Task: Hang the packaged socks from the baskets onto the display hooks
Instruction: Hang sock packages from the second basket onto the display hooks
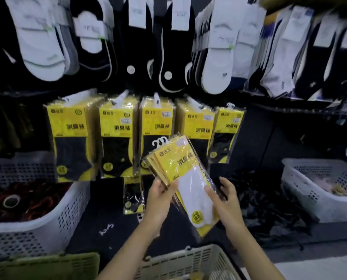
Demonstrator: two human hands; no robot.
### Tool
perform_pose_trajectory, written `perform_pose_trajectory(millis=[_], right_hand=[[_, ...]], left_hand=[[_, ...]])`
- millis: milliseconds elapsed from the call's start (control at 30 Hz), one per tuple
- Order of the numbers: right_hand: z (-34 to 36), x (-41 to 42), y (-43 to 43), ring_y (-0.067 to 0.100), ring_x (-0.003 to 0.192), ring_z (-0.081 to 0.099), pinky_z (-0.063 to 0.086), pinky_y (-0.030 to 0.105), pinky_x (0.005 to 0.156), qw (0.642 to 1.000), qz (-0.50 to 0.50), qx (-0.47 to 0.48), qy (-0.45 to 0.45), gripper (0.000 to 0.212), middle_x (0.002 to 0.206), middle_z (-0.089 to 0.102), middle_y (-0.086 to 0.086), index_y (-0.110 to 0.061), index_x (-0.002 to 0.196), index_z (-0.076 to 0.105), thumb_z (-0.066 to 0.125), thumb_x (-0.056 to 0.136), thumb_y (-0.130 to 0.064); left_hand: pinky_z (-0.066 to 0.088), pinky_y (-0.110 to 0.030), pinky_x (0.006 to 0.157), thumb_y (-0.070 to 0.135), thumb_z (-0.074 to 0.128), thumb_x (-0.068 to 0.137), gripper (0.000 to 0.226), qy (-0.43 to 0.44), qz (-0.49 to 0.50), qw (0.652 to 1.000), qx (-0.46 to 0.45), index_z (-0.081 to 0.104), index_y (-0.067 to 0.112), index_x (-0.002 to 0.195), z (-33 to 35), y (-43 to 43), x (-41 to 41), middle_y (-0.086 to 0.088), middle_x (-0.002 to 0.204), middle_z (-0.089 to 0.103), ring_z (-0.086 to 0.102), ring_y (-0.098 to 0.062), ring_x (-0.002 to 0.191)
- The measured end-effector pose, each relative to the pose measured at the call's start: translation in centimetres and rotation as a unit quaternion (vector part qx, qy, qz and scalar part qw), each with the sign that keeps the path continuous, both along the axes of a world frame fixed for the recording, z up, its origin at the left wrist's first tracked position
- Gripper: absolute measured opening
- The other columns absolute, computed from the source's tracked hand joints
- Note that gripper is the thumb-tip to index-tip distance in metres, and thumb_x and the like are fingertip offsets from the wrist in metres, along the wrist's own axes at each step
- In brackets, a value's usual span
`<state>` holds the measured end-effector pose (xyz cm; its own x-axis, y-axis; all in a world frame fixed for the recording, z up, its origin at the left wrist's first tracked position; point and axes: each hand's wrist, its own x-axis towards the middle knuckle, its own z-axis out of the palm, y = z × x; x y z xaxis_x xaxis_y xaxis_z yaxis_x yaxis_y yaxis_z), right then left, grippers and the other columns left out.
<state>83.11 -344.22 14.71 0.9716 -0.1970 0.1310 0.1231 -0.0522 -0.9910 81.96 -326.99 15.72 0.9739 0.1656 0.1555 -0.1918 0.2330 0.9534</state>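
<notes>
Head view. A dark display wall (259, 138) fills the field. An upper row of loose socks (168, 47) hangs on it, and below that five bunches of yellow packs (116, 136) hang side by side. The hooks that carry them are mostly hidden behind the packs.

Perforated baskets flank the wall below: a left basket (75, 201), a right basket (302, 186) and a near basket (188, 261) at the bottom edge.

At centre, the held stack (188, 178) of white-sock packs in yellow packaging is raised in front of the hung row, apart from it and tilted to the left. The left hand (160, 199) grips its left edge with the thumb on the front face. The right hand (225, 201) grasps its lower right edge, thumb in front and fingers behind. The white hanger tabs (161, 142) fan out at the stack's upper left corner, free of any hook.

The step in hand appears to be squaring the stack and presenting it, with hanging not yet done. The next move likely calls for aligning the tabs so their openings coincide. A hook with room must then be chosen, possibly beside the thin rightmost bunch (226, 134), and the tabs threaded over its tip.
</notes>
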Motion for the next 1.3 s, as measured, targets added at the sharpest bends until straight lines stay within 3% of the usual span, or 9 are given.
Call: perform_pose_trajectory(millis=[100,233,400,500,667,900,1033,1200,1300], right_hand=[[3.5,1.2,-0.7,-0.001,0.104,0.057,0.047,0.017,0.084,0.997,-0.002,-0.042,-0.061,0.035,0.118,0.06,-0.012,-0.029,0.115,0.058,0.07,0.083,-0.033],[7.2,2.7,-1.5,-0.009,0.096,0.058,0.046,0.007,0.076,0.99,-0.002,-0.059,-0.125,0.03,0.106,0.065,-0.014,-0.025,0.111,0.061,0.07,0.083,-0.03],[11.0,4.0,-2.4,0.003,0.074,0.06,0.051,0.019,0.068,0.984,0.004,-0.009,-0.179,0.017,0.078,0.067,-0.01,-0.023,0.09,0.062,0.073,0.08,-0.031],[11.7,4.5,-3.3,0.019,0.084,0.066,0.053,0.038,0.077,0.984,0.025,0.017,-0.173,0.019,0.09,0.071,0.009,-0.016,0.092,0.066,0.072,0.082,-0.032],[11.1,5.8,-5.9,0.01,0.086,0.071,0.053,0.019,0.067,0.99,0.032,0.064,-0.119,0.016,0.095,0.075,-0.002,-0.016,0.101,0.07,0.061,0.091,-0.025],[10.1,9.4,-12.2,0.03,0.095,0.067,0.05,0.047,0.09,0.992,-0.057,0.075,-0.079,0.014,0.101,0.072,0.012,-0.01,0.103,0.066,0.057,0.093,-0.015],[10.5,12.1,-13.1,0.024,0.09,0.069,0.053,0.037,0.08,0.995,-0.035,0.031,-0.085,0.01,0.098,0.073,0.009,-0.012,0.099,0.066,0.058,0.093,-0.013],[10.9,15.1,-11.9,0.021,0.088,0.065,0.05,0.032,0.08,0.995,0.001,-0.041,-0.096,0.009,0.097,0.071,0.01,-0.011,0.094,0.064,0.055,0.094,-0.01],[10.6,16.3,-11.2,0.022,0.087,0.066,0.053,0.032,0.077,0.997,0.007,-0.023,-0.077,0.008,0.096,0.071,0.01,-0.011,0.094,0.064,0.056,0.094,-0.01]], left_hand=[[0.048,-0.007,0.07,0.017,0.063,0.088,0.02,-0.052,-0.005,0.998,0.034,0.06,0.028,0.105,3.0,-0.3,1.7,0.022,0.096,0.071,0.065,0.005,0.092],[0.048,-0.006,0.071,0.017,0.062,0.088,0.023,-0.105,-0.03,0.99,0.092,0.06,0.031,0.106,6.7,-0.9,3.7,0.025,0.098,0.07,0.065,0.005,0.094],[0.05,-0.01,0.073,0.026,0.069,0.083,0.027,-0.119,-0.067,0.979,0.15,0.061,0.032,0.108,9.0,-3.0,5.1,0.021,0.102,0.07,0.065,0.005,0.095],[0.049,-0.006,0.066,0.038,0.073,0.076,0.031,-0.107,-0.041,0.984,0.139,0.062,0.034,0.105,9.6,-4.2,5.7,0.023,0.097,0.071,0.065,0.007,0.089],[0.046,-0.01,0.071,0.04,0.056,0.089,0.019,-0.098,-0.038,0.984,0.144,0.064,0.031,0.102,10.0,-5.2,6.8,0.014,0.098,0.072,0.065,0.001,0.092],[0.045,-0.009,0.074,0.039,0.051,0.093,0.017,-0.124,0.067,0.968,0.206,0.059,0.03,0.105,11.1,-3.0,9.1,0.018,0.094,0.065,0.059,0.005,0.091],[0.042,-0.003,0.06,0.036,0.053,0.093,0.01,-0.128,0.096,0.965,0.207,0.053,0.039,0.084,11.6,-3.1,9.9,0.022,0.074,0.058,0.057,0.014,0.076],[0.046,-0.008,0.063,0.034,0.052,0.093,0.01,-0.139,0.087,0.964,0.208,0.061,0.029,0.093,11.2,-3.2,10.7,0.014,0.078,0.063,0.059,0.011,0.071],[0.043,-0.002,0.061,0.034,0.052,0.093,0.011,-0.135,0.083,0.966,0.206,0.06,0.03,0.099,11.2,-3.2,10.8,0.013,0.09,0.066,0.06,0.006,0.081]])
